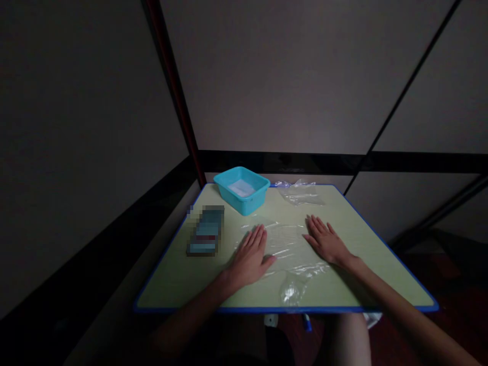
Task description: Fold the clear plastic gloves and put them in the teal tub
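A clear plastic bag (287, 254) lies spread on the table, wrinkled, with a bunched part near the front edge. On its left side my left hand (251, 256) rests palm down, fingers stretched forward and thumb pointing right. My right hand (326, 239) lies flat at the bag's right side, fingers extended and slightly apart. Neither hand grips anything. Behind them, a second clear plastic bag (301, 193) lies crumpled near the table's far edge.
The pale green table (354, 274) has a blue rim. At its back left stands a turquoise basin (247, 205) with a white sheet (241, 188) inside. A blurred-out, phone-like flat object (206, 231) lies at the left. Walls close in behind and to the left.
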The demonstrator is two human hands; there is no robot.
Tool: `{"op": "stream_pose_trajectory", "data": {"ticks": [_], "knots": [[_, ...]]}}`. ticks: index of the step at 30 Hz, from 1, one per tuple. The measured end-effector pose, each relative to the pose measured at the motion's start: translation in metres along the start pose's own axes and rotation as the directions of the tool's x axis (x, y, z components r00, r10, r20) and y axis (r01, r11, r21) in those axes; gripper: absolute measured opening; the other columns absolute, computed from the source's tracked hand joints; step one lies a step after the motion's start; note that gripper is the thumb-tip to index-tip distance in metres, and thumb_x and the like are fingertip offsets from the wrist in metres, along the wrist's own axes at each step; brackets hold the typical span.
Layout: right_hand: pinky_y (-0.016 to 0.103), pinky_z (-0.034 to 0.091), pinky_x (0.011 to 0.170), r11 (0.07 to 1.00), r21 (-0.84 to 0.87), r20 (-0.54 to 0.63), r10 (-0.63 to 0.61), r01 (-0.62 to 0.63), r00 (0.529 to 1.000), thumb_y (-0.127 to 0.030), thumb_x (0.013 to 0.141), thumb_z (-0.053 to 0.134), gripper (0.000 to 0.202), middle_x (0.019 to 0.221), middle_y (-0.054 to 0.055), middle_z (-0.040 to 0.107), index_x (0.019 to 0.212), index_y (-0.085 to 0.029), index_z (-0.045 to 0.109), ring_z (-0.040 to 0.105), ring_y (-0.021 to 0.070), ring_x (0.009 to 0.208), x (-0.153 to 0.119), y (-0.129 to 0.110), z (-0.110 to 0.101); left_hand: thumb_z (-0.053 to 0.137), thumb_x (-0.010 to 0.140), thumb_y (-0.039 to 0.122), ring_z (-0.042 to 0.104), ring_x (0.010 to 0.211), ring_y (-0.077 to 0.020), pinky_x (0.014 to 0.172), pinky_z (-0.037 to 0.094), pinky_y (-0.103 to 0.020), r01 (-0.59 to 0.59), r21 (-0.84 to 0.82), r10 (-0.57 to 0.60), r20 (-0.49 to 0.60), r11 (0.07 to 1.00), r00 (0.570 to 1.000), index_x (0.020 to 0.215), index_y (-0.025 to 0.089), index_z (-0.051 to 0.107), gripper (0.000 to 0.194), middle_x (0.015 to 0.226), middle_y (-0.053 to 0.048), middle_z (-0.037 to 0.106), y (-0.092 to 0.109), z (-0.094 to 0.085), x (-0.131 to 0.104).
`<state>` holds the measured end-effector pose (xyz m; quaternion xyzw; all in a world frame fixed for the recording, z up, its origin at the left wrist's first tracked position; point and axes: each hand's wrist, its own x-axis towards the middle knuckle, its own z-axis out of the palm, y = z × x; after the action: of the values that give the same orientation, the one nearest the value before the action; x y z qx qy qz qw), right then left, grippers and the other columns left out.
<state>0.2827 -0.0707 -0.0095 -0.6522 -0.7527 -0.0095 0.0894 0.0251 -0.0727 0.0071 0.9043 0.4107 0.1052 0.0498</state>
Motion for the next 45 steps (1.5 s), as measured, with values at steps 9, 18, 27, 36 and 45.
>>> {"op": "stream_pose_trajectory", "data": {"ticks": [9, 18, 27, 36, 45], "knots": [[0.037, 0.021, 0.103, 0.964, 0.178, -0.004, -0.199, 0.196, 0.98, -0.036, 0.09, 0.018, 0.053, 0.137, 0.013, 0.023, 0.132, -0.005, 0.026, 0.016, 0.0186, 0.127, -0.023, -0.08, 0.001, 0.033, 0.081, 0.049, 0.013, 0.128, -0.0258, 0.104, 0.016, -0.038, -0.045, -0.098, 0.048, 0.031, 0.994, 0.998, 0.128, 0.001, 0.029, 0.067, 0.137, -0.019, 0.021, 0.059, 0.011, -0.016], [0.04, 0.021, 0.102, 0.976, 0.057, 0.003, -0.21, 0.209, 0.978, -0.046, 0.088, 0.023, 0.057, 0.139, 0.008, 0.021, 0.134, -0.013, 0.021, 0.015, 0.0192, 0.127, -0.036, -0.03, 0.01, 0.028, 0.08, 0.057, 0.005, 0.129, -0.0226, 0.105, 0.012, -0.036, -0.085, -0.039, 0.085, 0.008, 0.996, 0.996, 0.132, 0.006, 0.02, 0.073, 0.14, -0.014, 0.013, 0.048, 0.018, -0.029], [0.041, 0.022, 0.102, 0.93, 0.221, 0.01, -0.305, 0.295, 0.952, -0.041, 0.086, 0.035, 0.051, 0.139, 0.007, 0.021, 0.131, -0.018, 0.03, 0.017, 0.0204, 0.127, -0.051, 0.001, -0.016, 0.044, 0.071, 0.061, 0.013, 0.128, -0.0233, 0.104, 0.016, -0.036, -0.329, -0.143, 0.34, 0.061, 0.934, 0.938, 0.129, 0.013, 0.028, 0.077, 0.14, -0.012, 0.019, 0.037, -0.006, -0.038], [0.038, 0.035, 0.096, 0.889, 0.311, -0.064, -0.332, 0.335, 0.941, -0.03, 0.087, 0.038, 0.031, 0.128, 0.007, 0.041, 0.115, -0.02, 0.047, 0.035, 0.0183, 0.118, -0.065, -0.012, -0.049, 0.048, 0.081, 0.026, 0.046, 0.109, -0.0158, 0.094, 0.034, -0.029, -0.484, -0.179, 0.49, -0.013, 0.856, 0.872, 0.094, 0.018, 0.056, 0.018, 0.113, -0.003, 0.056, 0.039, -0.006, -0.046], [0.038, 0.038, 0.093, 0.902, 0.319, -0.114, -0.269, 0.291, 0.956, -0.028, 0.087, 0.037, 0.032, 0.122, 0.007, 0.047, 0.117, -0.021, 0.045, 0.043, 0.0186, 0.112, -0.068, -0.014, -0.059, 0.046, 0.074, 0.012, 0.059, 0.073, -0.0131, 0.07, 0.044, -0.022, -0.147, -0.446, 0.067, -0.191, 0.883, 0.979, 0.071, 0.016, 0.062, 0.017, 0.079, -0.002, 0.065, 0.031, -0.014, 0.001]]}}
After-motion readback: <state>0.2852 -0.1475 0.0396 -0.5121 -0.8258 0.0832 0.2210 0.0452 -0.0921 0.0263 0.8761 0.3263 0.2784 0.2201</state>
